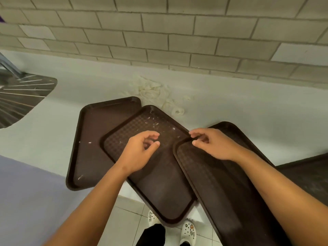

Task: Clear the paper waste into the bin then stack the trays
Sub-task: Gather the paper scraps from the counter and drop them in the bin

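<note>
Currently: three brown trays on desk [53,132]; middle tray [156,174] holds paper scraps [156,123]; left hand [140,148] loosely curled, empty; right hand [211,144] pinches right tray [221,183] rim.

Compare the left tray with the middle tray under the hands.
The left tray lies flat and wholly on the counter; the middle tray overlaps it and juts past the counter edge. The left tray carries a few white scraps, while the middle tray has many near its far corner. Both are dark brown, rectangular and rimmed.

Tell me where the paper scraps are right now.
In the head view, the paper scraps lie on the white counter near the tiled wall, just beyond the middle tray.
</note>
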### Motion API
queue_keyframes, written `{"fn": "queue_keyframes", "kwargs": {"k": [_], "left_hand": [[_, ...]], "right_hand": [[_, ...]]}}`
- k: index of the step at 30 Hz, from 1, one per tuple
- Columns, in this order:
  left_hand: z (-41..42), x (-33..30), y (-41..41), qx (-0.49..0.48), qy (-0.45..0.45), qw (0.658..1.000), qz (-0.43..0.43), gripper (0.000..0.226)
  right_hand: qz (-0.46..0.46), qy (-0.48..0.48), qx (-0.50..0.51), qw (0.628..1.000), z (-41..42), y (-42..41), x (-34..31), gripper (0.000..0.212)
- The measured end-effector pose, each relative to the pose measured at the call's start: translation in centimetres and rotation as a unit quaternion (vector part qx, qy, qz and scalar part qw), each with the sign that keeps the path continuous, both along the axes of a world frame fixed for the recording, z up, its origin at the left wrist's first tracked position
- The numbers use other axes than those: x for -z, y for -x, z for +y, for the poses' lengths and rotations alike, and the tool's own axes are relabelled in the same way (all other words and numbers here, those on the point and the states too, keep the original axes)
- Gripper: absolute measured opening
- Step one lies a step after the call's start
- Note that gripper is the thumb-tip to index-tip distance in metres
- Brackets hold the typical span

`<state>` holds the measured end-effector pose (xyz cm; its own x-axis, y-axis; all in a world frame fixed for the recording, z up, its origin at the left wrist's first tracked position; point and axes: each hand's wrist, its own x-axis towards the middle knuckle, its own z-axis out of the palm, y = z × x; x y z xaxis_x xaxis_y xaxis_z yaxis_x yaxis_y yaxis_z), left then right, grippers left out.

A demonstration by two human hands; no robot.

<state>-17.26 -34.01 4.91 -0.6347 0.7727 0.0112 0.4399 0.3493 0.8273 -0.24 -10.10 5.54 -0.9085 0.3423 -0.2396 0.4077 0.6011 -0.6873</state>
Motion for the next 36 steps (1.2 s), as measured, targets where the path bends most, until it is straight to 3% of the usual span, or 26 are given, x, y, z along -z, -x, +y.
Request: {"fn": "queue_keyframes", "kwargs": {"k": [6,11,13,21,25,30,36], "left_hand": [[4.3,-0.6,7.3,0.047,0.054,0.996,0.055,0.032],[8.2,-0.7,11.5,0.078,0.098,0.984,0.124,0.036],[12.8,-1.0,17.7,0.109,0.138,0.976,0.131,0.04],[16.7,1.8,20.5,0.192,0.249,0.936,0.157,0.061],[17.6,3.2,21.7,0.219,0.277,0.921,0.164,0.064],[18.6,3.8,22.0,0.211,0.271,0.927,0.149,0.071],[20.5,4.9,21.2,0.194,0.32,0.916,0.145,0.085]], "right_hand": [[-0.03,-0.082,-0.031,0.996,4.3,6.7,1.1,0.05],[-0.078,-0.131,-0.069,0.986,7.6,10.1,3.1,0.07],[-0.113,-0.151,-0.041,0.981,10.5,15.7,3.7,0.079],[-0.173,-0.248,-0.121,0.945,10.4,20.1,6.1,0.086],[-0.181,-0.243,-0.136,0.943,10.8,20.5,7.2,0.08],[-0.175,-0.233,-0.14,0.946,11.3,20.9,8.5,0.065],[-0.034,-0.3,-0.077,0.95,11.4,19.2,9.5,0.037]]}}
